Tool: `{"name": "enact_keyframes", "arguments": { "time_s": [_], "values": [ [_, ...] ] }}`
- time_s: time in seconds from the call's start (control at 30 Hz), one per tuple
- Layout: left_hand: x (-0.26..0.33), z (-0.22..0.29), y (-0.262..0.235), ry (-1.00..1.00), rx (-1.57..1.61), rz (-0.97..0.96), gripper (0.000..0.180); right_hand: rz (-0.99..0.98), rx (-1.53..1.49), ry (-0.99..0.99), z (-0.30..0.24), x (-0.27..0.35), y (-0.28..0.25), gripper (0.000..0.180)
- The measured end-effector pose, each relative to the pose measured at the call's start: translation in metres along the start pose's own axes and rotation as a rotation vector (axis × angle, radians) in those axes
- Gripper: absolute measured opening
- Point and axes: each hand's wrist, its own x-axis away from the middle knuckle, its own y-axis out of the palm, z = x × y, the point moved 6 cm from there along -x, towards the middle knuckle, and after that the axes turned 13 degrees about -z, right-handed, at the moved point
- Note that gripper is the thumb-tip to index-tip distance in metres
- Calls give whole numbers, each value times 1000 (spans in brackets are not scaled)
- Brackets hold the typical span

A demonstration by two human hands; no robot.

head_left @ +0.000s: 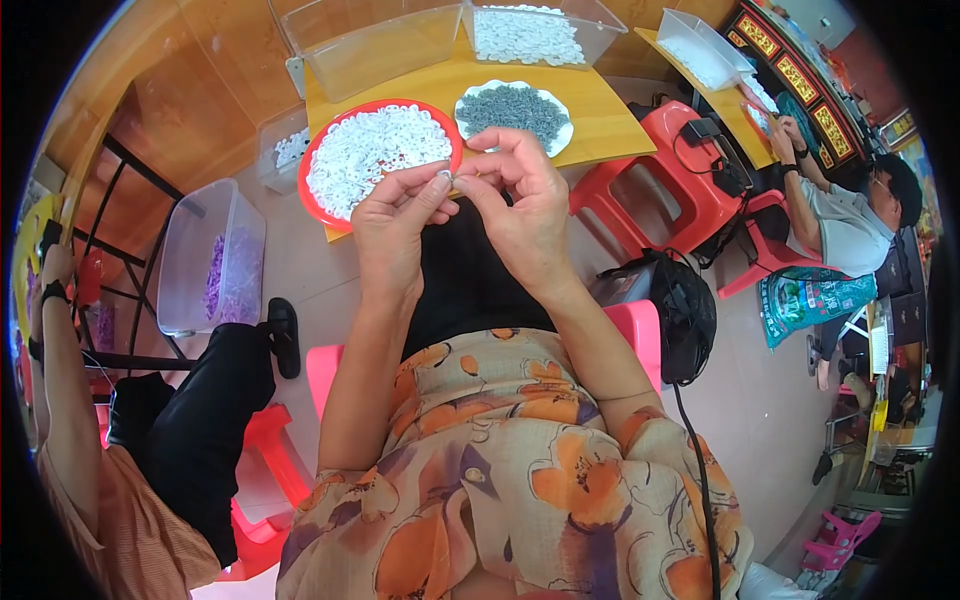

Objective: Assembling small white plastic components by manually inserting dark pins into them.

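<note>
My left hand (pixel 395 222) and my right hand (pixel 532 215) meet above the near edge of the yellow table. A small white plastic piece (pixel 445 174) is pinched between my left thumb and forefinger. Touching close beside it, my right thumb and forefinger are pressed together; whatever sits between them is too small to name. Behind my left hand lies a round red tray (pixel 304 180) heaped with white plastic pieces (pixel 365 150). Beyond my right hand stands a white scalloped plate (pixel 567 132) piled with small dark grey pieces (pixel 510 108).
Clear bins (pixel 345 65) stand at the table's back, one holding white pieces (pixel 525 35). Left, a floor bin (pixel 185 270) contains purple pieces; a person (pixel 190 440) sits nearby. Right are red stools (pixel 665 140), a black bag (pixel 690 320), a hanging cable and another seated person (pixel 850 225).
</note>
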Motion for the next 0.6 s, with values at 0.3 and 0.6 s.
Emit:
{"name": "enact_keyframes", "arguments": {
  "time_s": [0.3, 0.6],
  "values": [
    [1, 0, 2, -30, 32, 18, 21, -17, -70, 46, 6, -3, -5, 26],
    [2, 7, 16, -42, 6, 4, 18, -99, 216, 45, -17, -1, -24, 12]
  ]
}}
